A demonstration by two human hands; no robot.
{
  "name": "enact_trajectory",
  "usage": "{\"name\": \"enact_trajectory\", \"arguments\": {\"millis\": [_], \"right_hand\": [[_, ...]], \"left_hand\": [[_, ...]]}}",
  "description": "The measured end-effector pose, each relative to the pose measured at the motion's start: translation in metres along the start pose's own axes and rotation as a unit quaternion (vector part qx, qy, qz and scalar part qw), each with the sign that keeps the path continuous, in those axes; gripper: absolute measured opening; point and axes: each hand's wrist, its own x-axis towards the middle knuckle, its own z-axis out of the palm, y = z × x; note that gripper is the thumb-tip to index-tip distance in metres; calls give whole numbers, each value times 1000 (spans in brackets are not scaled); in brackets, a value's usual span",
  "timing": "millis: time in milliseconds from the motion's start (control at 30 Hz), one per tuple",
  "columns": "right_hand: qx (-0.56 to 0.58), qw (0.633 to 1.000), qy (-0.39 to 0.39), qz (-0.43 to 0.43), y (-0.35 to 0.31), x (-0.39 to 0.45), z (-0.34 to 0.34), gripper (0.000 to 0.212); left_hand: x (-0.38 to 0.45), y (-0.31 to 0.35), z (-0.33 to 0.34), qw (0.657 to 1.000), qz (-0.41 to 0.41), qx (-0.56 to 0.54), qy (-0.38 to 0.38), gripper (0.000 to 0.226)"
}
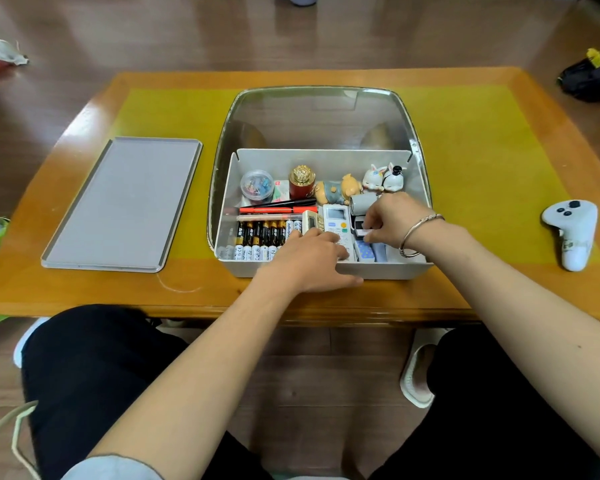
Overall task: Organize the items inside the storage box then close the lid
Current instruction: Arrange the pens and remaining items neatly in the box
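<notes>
Storage box (326, 270) open on table (465, 289); grey lid (122, 202) flat to its left, apart. Inside: batteries (260, 239) in a row, pens (278, 206), clip jar (256, 184), figurines (383, 178). Left hand (312, 261) rests over the box's front wall, fingers on a white remote (336, 216). Right hand (392, 216) pinches a small dark item (359, 227). White controller (572, 230) far right.

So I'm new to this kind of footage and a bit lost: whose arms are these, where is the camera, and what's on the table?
No machine here: a person wears one camera on the head, looking down at their own two hands. On the wooden table stands an open storage box with batteries, pens, a tub of clips, small figurines and a white remote. The left hand rests flat over the remote at the box's front edge. The right hand, with a bracelet, pinches a small dark item; I cannot tell what it is. The grey lid lies to the left, a white game controller to the right.
</notes>
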Motion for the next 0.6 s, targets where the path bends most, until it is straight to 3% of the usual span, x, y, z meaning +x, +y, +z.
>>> {"name": "enact_trajectory", "arguments": {"millis": [200, 300, 600], "right_hand": [[-61, 995, -64, -40, -2, -3, 6, 36], [-116, 990, -70, -36, -5, -3, 9, 32], [-86, 995, -58, 0, -7, -3, 11, 24]], "left_hand": [[1, 1, 2, 1000, -1, 15, 25, 64], [0, 0, 2, 1000, 0, 14, 28, 60], [1, 0, 3, 999, 6, 6, 35, 56]]}}
